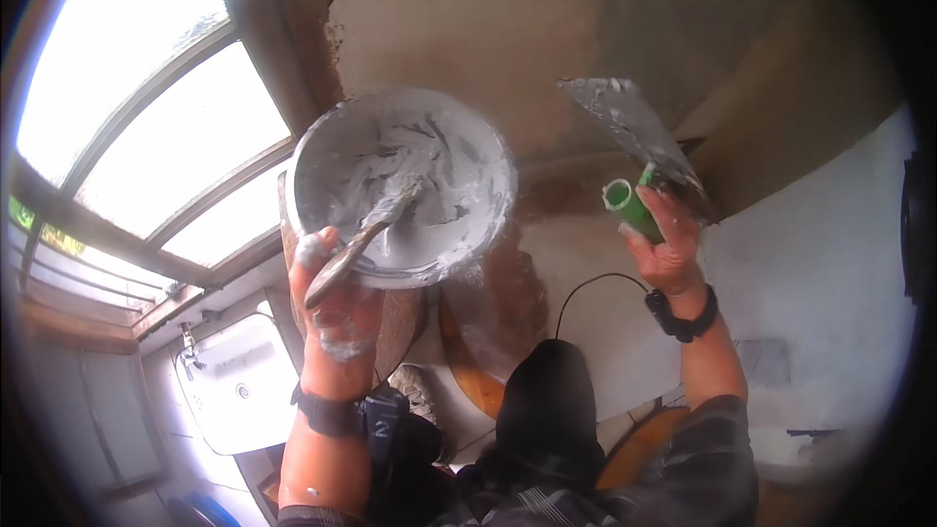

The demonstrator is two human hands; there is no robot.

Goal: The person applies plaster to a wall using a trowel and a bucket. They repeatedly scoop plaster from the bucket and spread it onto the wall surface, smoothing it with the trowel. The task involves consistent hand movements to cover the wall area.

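Currently gripping paste bucket at centre-left with left hand and trowel at upper right with right hand, perhaps risking spillage through one-handed tilting.

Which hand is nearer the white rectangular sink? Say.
Left. The left hand, holding the round grey-smeared bucket, appears up and right of the sink; the right hand, holding the flat green-handled metal trowel, is much farther right.

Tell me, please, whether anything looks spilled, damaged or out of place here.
Yes: grey paste is smeared on the left hand and wrist, outside the bucket where most of it sits. The wall also has a ragged edge near the window, as if chipped. Nothing else stands out.
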